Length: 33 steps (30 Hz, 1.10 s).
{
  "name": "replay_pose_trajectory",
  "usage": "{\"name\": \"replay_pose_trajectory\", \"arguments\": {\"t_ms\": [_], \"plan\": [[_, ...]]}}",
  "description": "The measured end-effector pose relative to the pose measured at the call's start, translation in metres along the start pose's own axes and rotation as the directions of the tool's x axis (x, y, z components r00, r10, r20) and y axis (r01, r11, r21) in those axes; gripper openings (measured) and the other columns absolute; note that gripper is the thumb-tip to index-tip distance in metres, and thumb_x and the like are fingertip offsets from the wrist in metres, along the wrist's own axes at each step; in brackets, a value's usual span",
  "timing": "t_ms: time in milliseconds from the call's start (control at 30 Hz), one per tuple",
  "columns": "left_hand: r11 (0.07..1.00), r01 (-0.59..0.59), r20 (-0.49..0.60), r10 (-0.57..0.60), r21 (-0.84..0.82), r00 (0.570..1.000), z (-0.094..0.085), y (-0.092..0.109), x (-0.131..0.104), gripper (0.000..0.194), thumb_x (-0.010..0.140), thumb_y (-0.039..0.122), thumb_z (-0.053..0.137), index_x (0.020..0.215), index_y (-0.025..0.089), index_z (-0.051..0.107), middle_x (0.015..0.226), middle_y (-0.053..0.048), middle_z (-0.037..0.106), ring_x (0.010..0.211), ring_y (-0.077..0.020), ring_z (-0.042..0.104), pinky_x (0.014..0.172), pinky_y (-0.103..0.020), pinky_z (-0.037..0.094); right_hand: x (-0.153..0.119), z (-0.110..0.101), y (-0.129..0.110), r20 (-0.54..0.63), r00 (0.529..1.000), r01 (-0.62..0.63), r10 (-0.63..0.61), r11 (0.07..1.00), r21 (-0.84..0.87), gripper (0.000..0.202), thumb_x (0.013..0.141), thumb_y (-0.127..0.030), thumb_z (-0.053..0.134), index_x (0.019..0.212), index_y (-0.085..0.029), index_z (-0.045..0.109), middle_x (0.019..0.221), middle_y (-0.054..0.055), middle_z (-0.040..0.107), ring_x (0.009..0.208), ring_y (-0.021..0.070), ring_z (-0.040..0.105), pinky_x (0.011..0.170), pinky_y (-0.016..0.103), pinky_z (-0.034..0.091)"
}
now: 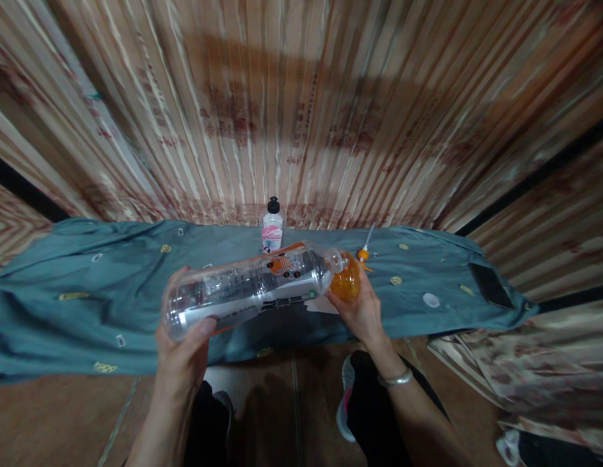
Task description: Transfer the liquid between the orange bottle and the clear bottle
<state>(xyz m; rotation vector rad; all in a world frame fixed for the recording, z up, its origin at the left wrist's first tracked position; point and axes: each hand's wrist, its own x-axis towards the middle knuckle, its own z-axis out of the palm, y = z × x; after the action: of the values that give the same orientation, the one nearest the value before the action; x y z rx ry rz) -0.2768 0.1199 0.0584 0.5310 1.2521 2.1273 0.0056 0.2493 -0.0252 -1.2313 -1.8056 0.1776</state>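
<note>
My left hand (182, 353) is wrapped round the base of a large clear plastic bottle (252, 285) with an orange-and-white label. The bottle lies nearly level, its neck pointing right. My right hand (363, 312) grips a smaller bottle with orange content (346, 279), right at the clear bottle's neck. Whether the two mouths touch, I cannot tell. Beyond my right hand, an orange pump top with a pale tube (363, 253) lies on the teal cloth (228, 250).
A white lotion bottle with a black cap (272, 233) stands at the back of the cloth-covered surface. To the right are a round white disc (431, 299) and a dark phone (491, 285). A patterned curtain (291, 117) hangs right behind. Black poles flank both sides.
</note>
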Motion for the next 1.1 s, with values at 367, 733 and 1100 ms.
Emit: {"name": "replay_pose_trajectory", "arguments": {"t_ms": [367, 733, 1100], "plan": [[1.0, -0.028, 0.008, 0.028, 0.001, 1.0, 0.0013, 0.0022, 0.0008, 0.083, 0.031, 0.041, 0.109, 0.111, 0.04, 0.087, 0.106, 0.003, 0.077, 0.097, -0.0191, 0.068, 0.087, -0.023, 0.058, -0.0016, -0.0004, 0.0006, 0.004, 1.0, 0.0, 0.0, 1.0, 0.004, 0.091, 0.09, -0.059, 0.079, 0.163, -0.016, 0.046, 0.157, 0.02, 0.066, 0.142, 0.036, 0.067, 0.117, 0.054, 0.059], [0.999, -0.043, 0.008, 0.043, -0.003, 0.999, -0.0006, 0.002, 0.0007, 0.082, 0.031, 0.041, 0.109, 0.111, 0.039, 0.087, 0.108, 0.003, 0.077, 0.097, -0.0192, 0.069, 0.09, -0.025, 0.058, -0.0013, -0.0013, 0.001, 0.038, 0.999, -0.013, 0.013, 1.0, 0.01, 0.094, 0.088, -0.054, 0.082, 0.165, -0.018, 0.043, 0.158, 0.019, 0.064, 0.144, 0.0361, 0.066, 0.119, 0.056, 0.058], [0.996, -0.083, 0.052, 0.083, 0.016, 0.995, -0.0077, -0.002, 0.002, 0.082, 0.038, 0.043, 0.108, 0.117, 0.039, 0.085, 0.115, 0.001, 0.075, 0.105, -0.0243, 0.068, 0.101, -0.035, 0.056, -0.0016, -0.0004, 0.0002, 0.025, 1.0, 0.018, -0.018, 1.0, 0.009, 0.093, 0.09, -0.057, 0.081, 0.165, -0.018, 0.043, 0.158, 0.019, 0.065, 0.144, 0.0351, 0.066, 0.119, 0.055, 0.058]]}}
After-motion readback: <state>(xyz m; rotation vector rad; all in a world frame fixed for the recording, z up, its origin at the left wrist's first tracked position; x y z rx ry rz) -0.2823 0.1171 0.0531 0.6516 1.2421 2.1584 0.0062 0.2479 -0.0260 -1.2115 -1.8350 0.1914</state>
